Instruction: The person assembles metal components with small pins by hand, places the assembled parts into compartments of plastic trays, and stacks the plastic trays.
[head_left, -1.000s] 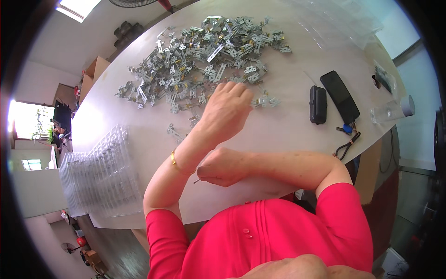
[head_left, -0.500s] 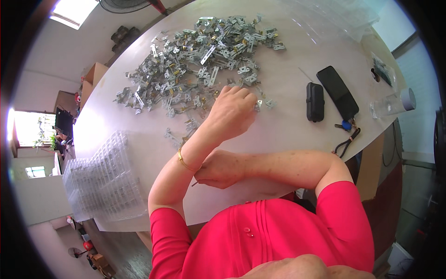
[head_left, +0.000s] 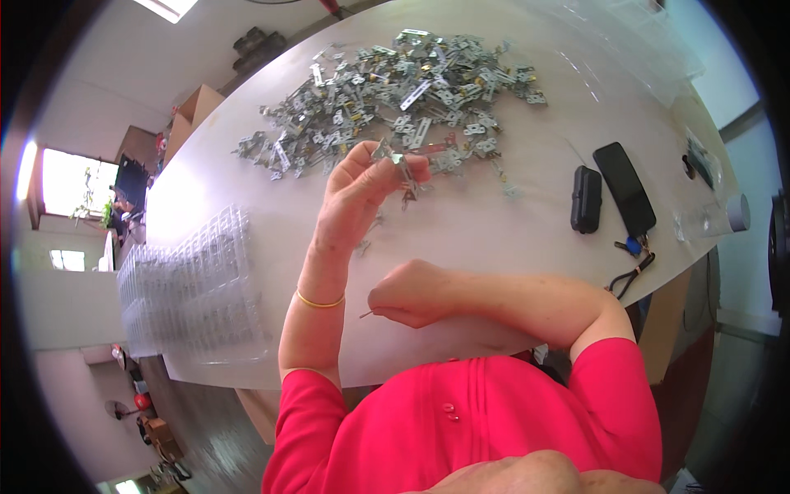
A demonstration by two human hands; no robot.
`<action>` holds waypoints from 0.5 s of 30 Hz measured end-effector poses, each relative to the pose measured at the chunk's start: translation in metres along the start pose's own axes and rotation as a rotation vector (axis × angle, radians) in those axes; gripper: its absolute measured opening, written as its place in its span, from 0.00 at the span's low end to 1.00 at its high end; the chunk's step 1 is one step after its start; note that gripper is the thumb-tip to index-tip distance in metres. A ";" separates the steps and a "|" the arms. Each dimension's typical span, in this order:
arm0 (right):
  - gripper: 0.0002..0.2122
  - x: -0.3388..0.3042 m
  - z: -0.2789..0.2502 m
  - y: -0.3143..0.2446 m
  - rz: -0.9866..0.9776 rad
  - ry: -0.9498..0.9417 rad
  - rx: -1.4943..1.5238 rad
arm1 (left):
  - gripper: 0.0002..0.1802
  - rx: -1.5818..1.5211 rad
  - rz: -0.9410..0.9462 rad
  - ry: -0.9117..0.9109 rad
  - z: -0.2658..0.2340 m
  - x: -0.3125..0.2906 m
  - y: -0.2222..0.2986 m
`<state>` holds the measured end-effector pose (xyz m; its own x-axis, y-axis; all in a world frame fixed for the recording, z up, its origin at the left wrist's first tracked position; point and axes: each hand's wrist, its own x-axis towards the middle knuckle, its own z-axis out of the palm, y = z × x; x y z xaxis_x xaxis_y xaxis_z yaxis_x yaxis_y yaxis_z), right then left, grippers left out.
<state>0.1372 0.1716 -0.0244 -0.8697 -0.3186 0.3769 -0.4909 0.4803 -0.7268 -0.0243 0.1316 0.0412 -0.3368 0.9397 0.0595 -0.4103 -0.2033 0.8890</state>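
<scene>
My left hand point(head_left: 358, 193), with a gold bracelet at its wrist, is raised over the near side of a pile of small metal brackets point(head_left: 374, 103). Between its thumb and fingers it pinches a shiny metal bracket point(head_left: 403, 170). A reddish strip shows just beyond the fingertips; I cannot make out what it is. Closer to my body, my right hand point(head_left: 411, 292) is curled in a fist above the table. A thin rod point(head_left: 366, 314) sticks out of this fist toward the left; the rest of it is hidden in the fingers.
Stacked clear plastic trays point(head_left: 193, 288) stand at the table's left edge. On the right lie a black case point(head_left: 586, 200), a phone point(head_left: 625, 189), keys on a cord point(head_left: 632, 245) and a clear bottle point(head_left: 708, 219). Clear plastic sheeting point(head_left: 625, 49) covers the far right.
My left hand has come back from the pile's near edge and turned, now showing a metal bracket in its fingers. My right fist stays near my body, no longer overlapped by the left wrist.
</scene>
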 end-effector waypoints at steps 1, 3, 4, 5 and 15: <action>0.06 0.000 -0.001 -0.001 0.006 0.021 0.026 | 0.08 0.102 0.009 -0.014 -0.006 -0.006 0.003; 0.05 0.001 -0.003 -0.003 0.010 0.014 0.039 | 0.11 0.206 -0.004 0.076 -0.013 -0.018 0.007; 0.05 0.000 -0.004 -0.003 0.032 0.019 0.045 | 0.11 0.227 0.002 0.081 -0.017 -0.024 0.007; 0.05 0.000 -0.004 -0.003 0.016 0.002 0.048 | 0.12 0.247 0.010 0.087 -0.021 -0.030 0.008; 0.06 0.006 -0.011 -0.004 0.027 0.478 0.147 | 0.21 0.966 0.161 0.537 -0.029 -0.087 -0.024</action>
<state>0.1334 0.1769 -0.0133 -0.8246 0.1193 0.5531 -0.4857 0.3519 -0.8001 -0.0092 0.0467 0.0016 -0.7448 0.6337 0.2091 0.4233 0.2065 0.8821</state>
